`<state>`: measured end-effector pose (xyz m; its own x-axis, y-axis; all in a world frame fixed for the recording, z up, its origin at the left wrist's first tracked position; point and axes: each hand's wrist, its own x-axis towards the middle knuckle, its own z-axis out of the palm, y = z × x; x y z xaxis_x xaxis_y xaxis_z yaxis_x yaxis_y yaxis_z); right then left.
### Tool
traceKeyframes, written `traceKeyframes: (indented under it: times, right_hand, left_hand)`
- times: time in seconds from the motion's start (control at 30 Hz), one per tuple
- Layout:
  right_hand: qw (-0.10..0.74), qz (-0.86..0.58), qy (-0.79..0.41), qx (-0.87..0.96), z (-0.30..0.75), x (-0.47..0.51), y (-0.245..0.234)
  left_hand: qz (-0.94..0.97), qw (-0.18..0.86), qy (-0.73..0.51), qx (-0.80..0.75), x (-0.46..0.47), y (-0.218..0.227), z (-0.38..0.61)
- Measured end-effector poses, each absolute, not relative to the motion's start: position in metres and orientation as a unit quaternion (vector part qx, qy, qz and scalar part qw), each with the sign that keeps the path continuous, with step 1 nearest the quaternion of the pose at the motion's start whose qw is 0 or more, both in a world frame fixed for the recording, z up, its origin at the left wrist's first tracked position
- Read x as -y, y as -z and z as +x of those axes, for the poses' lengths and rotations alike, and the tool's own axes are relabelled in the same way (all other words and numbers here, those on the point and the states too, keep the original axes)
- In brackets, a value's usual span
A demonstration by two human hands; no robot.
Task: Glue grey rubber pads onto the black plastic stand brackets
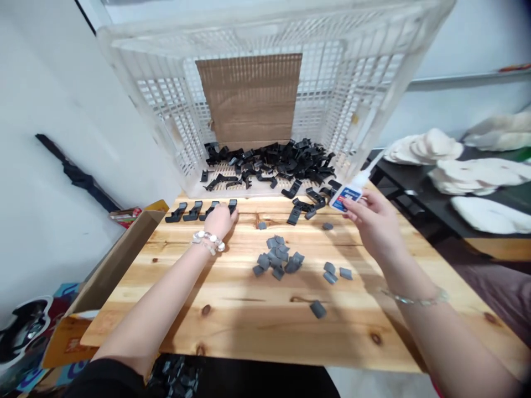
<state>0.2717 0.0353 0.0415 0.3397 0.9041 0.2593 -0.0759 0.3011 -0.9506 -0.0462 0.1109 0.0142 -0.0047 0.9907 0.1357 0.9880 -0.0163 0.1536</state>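
Note:
My left hand [219,219] lies over the far end of a row of black plastic clips [193,210] at the table's back edge. Its fingers cover the last clips, and I cannot tell whether it grips one. My right hand [371,218] is raised above the table, shut on a small white-and-blue glue bottle [346,196] with its nozzle pointing up and right. A heap of black plastic clips [269,163] lies in a white mesh crate [166,121]. Small grey pads [276,257] form a cluster on the wooden table [232,309], with a few lying apart.
The crate lies on its side at the table's far end, with a cardboard sheet [249,99] inside. A cardboard box [120,260] stands along the left edge. White fluffy material [423,146] sits on a dark table to the right.

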Motion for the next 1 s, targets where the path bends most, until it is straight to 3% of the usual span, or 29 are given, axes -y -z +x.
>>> traceKeyframes:
  times: [0.3, 0.47, 0.7, 1.0]
  right_hand:
    - [0.638, -0.451, -0.547, 0.301, 0.286, -0.046, -0.023]
    - [0.649, -0.459, -0.519, 0.313, 0.286, -0.045, -0.025]
    - [0.66, -0.472, -0.474, 0.342, 0.29, -0.045, -0.019]
    - [0.623, -0.46, -0.493, 0.396, 0.288, -0.045, -0.013]
  left_hand:
    - [0.736, 0.003, -0.132, -0.664, -0.175, -0.044, -0.008]
    - [0.754, 0.045, -0.159, -0.636, -0.2, -0.042, 0.032]
    - [0.828, 0.163, -0.126, -0.521, -0.162, -0.01, 0.1]
    - [0.812, 0.263, -0.201, -0.481, -0.12, -0.016, 0.086]
